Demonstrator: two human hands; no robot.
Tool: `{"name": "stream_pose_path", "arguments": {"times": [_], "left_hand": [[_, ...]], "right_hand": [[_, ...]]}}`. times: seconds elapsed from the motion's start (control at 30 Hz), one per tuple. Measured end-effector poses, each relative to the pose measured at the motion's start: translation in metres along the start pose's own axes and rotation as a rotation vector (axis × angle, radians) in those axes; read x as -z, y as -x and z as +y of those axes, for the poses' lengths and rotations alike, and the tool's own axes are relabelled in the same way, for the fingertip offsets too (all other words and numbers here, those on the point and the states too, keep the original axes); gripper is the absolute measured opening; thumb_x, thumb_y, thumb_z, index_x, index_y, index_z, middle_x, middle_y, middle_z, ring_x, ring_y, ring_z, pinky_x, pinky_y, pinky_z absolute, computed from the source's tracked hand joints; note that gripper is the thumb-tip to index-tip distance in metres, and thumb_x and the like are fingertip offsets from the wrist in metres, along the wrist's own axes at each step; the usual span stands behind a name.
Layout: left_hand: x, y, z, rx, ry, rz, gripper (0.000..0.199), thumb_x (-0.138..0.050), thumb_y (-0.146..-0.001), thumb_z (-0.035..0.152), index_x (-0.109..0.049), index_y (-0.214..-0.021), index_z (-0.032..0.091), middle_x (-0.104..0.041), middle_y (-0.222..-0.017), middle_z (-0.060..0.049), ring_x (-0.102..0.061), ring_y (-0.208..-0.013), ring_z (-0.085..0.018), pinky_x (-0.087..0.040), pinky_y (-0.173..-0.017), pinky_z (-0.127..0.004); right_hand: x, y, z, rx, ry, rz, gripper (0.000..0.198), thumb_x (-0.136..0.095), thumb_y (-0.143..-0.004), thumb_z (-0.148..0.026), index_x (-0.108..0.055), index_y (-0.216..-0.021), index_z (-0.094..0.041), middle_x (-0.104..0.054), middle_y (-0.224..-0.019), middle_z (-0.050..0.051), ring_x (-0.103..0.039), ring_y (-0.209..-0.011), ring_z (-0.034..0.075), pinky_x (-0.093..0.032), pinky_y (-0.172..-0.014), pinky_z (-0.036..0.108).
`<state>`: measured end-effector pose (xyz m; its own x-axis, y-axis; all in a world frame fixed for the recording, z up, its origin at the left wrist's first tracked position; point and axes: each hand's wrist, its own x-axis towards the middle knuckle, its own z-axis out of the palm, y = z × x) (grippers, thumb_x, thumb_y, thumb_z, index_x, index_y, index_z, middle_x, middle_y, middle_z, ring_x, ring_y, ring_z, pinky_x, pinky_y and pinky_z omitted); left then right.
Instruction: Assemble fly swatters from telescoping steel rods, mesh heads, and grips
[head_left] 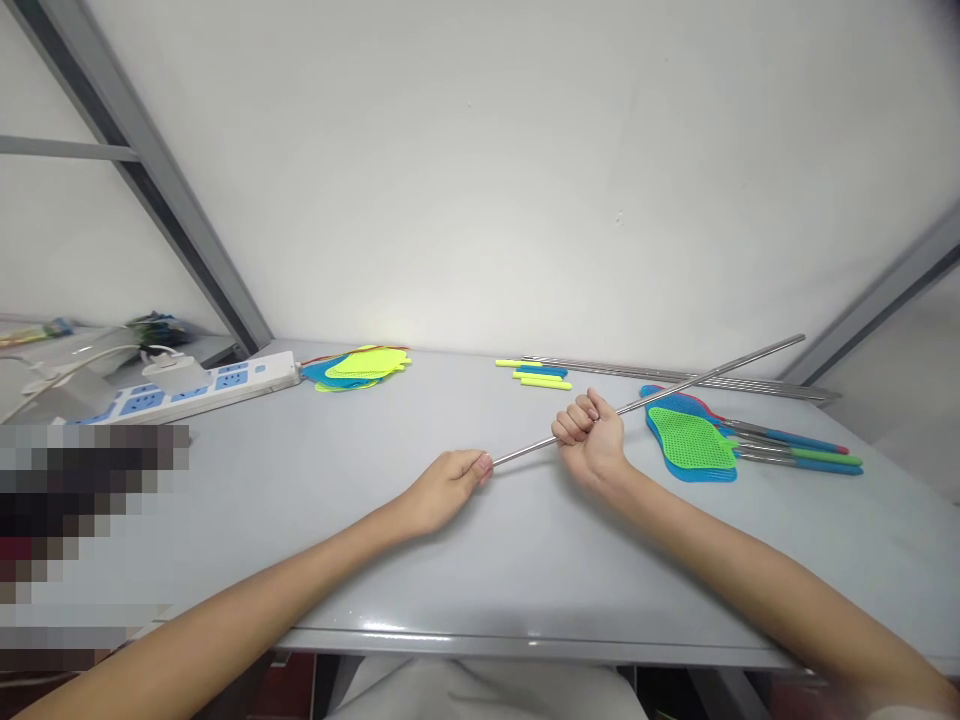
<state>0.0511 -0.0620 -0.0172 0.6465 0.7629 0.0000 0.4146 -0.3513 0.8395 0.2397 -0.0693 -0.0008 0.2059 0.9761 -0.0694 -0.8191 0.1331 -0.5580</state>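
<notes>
Both hands grip one thin metal rod (712, 376), held at a slant over the grey table. My left hand (454, 485) pinches its lower left end between thumb and fingers. Further up, my right hand (590, 440) is wrapped round the rod, fingers curled, and the upper end sticks out to the right. Beyond the right hand lies a pile of fly swatters, with a green swatter head (691, 440) over blue ones and colored handles (825, 455) pointing right. Behind the hands are several short yellow and blue tubes (544, 380). More metal rods (750, 380) lie along the wall.
Loose yellow and blue swatter heads (360, 368) lie at the back left. Beside them a white power strip (217, 385) with plugs and cables runs along the left. The table's front edge (465, 640) is close to my body. A blurred-out patch covers the far left.
</notes>
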Motion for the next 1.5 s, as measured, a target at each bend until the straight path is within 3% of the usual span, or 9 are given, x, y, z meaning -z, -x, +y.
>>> {"name": "stream_pose_path", "arguments": {"times": [0.2,0.53,0.7,0.93,1.5], "left_hand": [[0.004,-0.002,-0.005,0.048,0.187,-0.073,0.038,-0.029,-0.078,0.048,-0.031,-0.055,0.017,-0.024,-0.049,0.006,-0.019,-0.045,-0.007,-0.017,-0.043,-0.020],[0.006,-0.002,-0.002,0.059,0.296,-0.181,0.040,-0.030,-0.080,0.045,-0.027,-0.051,0.017,-0.020,-0.043,0.007,-0.016,-0.041,-0.006,-0.015,-0.043,-0.021],[0.005,-0.001,-0.002,0.050,0.315,-0.209,0.041,-0.030,-0.080,0.044,-0.025,-0.050,0.017,-0.019,-0.042,0.008,-0.017,-0.040,-0.005,-0.021,-0.046,-0.020],[0.006,-0.001,-0.003,0.054,0.293,-0.271,0.041,-0.027,-0.080,0.047,-0.029,-0.053,0.017,-0.023,-0.046,0.006,-0.017,-0.041,-0.006,-0.013,-0.041,-0.021],[0.003,-0.005,-0.009,0.027,0.288,-0.293,0.041,-0.027,-0.080,0.047,-0.032,-0.055,0.016,-0.024,-0.046,0.007,-0.019,-0.040,-0.005,-0.014,-0.039,-0.020]], "right_hand": [[-0.001,0.005,0.002,0.035,0.081,-0.034,0.038,-0.036,-0.077,-0.032,-0.012,-0.052,-0.017,-0.010,-0.037,-0.007,-0.010,-0.033,0.006,-0.010,-0.035,0.023],[-0.002,0.009,0.006,0.015,0.023,-0.052,0.039,-0.037,-0.078,-0.032,-0.013,-0.051,-0.017,-0.008,-0.036,-0.007,-0.008,-0.033,0.007,-0.008,-0.036,0.024],[-0.002,0.010,0.007,-0.005,-0.025,-0.059,0.039,-0.038,-0.077,-0.031,-0.013,-0.051,-0.017,-0.008,-0.036,-0.007,-0.007,-0.034,0.007,-0.007,-0.036,0.024],[-0.001,0.012,0.010,-0.034,-0.055,-0.063,0.038,-0.038,-0.077,-0.030,-0.014,-0.050,-0.017,-0.009,-0.035,-0.007,-0.007,-0.033,0.007,-0.007,-0.036,0.023],[0.000,0.009,0.017,-0.061,-0.054,0.007,0.035,-0.037,-0.076,-0.028,-0.014,-0.052,-0.017,-0.009,-0.036,-0.008,-0.009,-0.032,0.006,-0.008,-0.034,0.022]]}}
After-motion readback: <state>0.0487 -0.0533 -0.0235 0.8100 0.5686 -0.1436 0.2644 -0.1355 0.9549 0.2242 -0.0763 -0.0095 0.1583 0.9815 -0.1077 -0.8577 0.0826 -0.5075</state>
